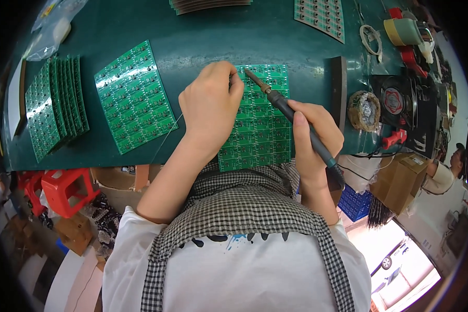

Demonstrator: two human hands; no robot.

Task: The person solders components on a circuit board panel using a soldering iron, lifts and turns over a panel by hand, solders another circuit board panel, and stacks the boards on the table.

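Note:
A green circuit board panel with rows of small components lies in front of me at the table's near edge. My right hand grips a soldering iron like a pen, its tip touching or just over the panel's top-left part. Close to that tip, my left hand pinches a thin solder wire, whose tail runs down from the hand toward the table edge. The wire's working end is hidden by the fingers. Left of that hand lies another green panel, flat on the table.
Several green panels stand stacked at the left. More boards lie at the far side. A dark bar, a round holder with silvery material, a fan and a tape roll sit at the right. Red stools stand below left.

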